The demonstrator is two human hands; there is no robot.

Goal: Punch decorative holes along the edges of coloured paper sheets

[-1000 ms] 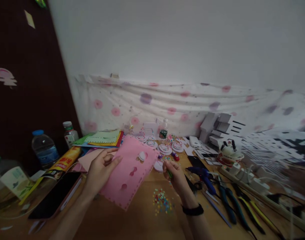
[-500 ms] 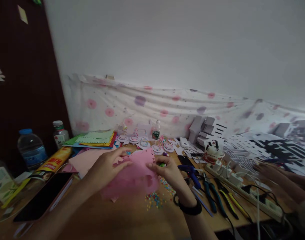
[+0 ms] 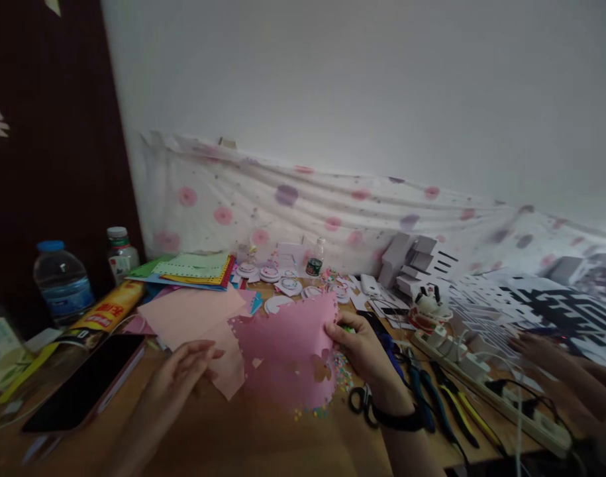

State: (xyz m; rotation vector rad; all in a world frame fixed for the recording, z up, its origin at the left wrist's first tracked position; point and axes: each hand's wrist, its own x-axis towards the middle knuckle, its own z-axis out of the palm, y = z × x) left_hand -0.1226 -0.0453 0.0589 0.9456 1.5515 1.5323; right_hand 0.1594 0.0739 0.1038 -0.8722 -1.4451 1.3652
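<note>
My right hand [image 3: 355,344] pinches the right edge of a sheet of pink paper [image 3: 287,344]. The sheet stands tilted above the table, with small holes along its edges and larger cut-outs low on its right side. Off to the left, my left hand [image 3: 183,371] holds nothing, its fingers loosely bent and a little apart. It is nearest to the pale peach paper [image 3: 193,315], which lies on the table. Coloured confetti bits [image 3: 312,412] are scattered under and beside the pink sheet. Black-handled scissors [image 3: 357,399] lie by my right wrist.
A phone [image 3: 87,384] and a water bottle [image 3: 61,285] are at left, near a stack of coloured paper [image 3: 196,270]. Small decorated white discs [image 3: 289,283] stand behind. Pliers [image 3: 454,404] and a power strip [image 3: 491,391] lie at right, where another person's hands [image 3: 551,361] rest.
My left hand has let go of the pink paper and drawn back to the left. My right hand has carried the sheet slightly right, uncovering the peach paper.
</note>
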